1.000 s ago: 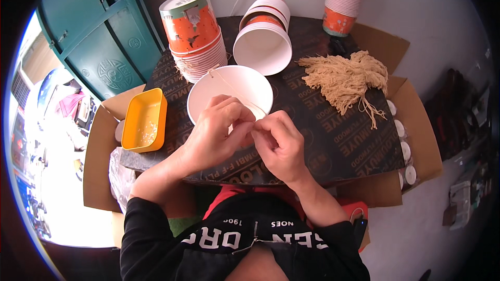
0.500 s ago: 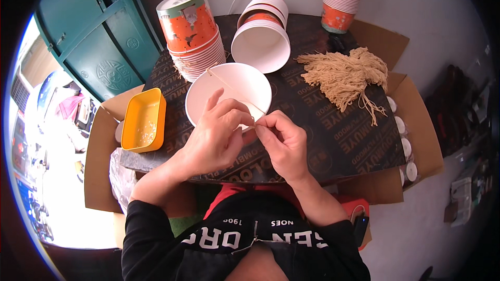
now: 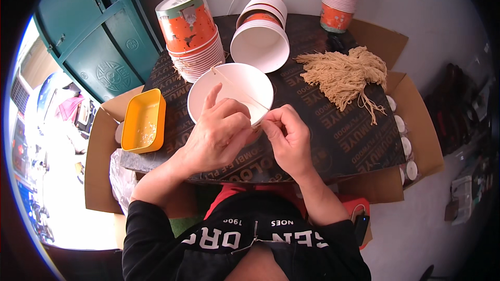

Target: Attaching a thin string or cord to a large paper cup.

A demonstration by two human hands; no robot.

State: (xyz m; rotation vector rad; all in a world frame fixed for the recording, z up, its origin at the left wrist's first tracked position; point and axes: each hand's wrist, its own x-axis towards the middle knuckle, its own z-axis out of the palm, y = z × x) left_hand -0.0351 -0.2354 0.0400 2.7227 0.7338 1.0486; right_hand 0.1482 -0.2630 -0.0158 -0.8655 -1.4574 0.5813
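A white paper tub [image 3: 205, 93] stands mouth up near the table's front edge, in front of me. A thin tan string [image 3: 254, 100] runs across its mouth from the far rim to the near right rim. My right hand [image 3: 287, 138] pinches the string's end at that near rim between thumb and forefinger. Just left of it, my left hand [image 3: 221, 130] is closed on the string at the rim, one finger sticking up over the tub. The fingers hide the spot where string and rim meet.
Nested orange-and-white tubs [image 3: 190, 36] stand upside down behind, and more tubs [image 3: 260, 47] lie on their side. A bundle of tan strings [image 3: 346, 75] lies right on the dark table [image 3: 333, 148]. A yellow box [image 3: 144, 119] holds small pale bits at left. Another tub stack [image 3: 341, 0] rises far right.
My right hand has shifted slightly right and up along the near rim. The fingertips of my two hands are a little farther apart, and the tub has shifted slightly right.
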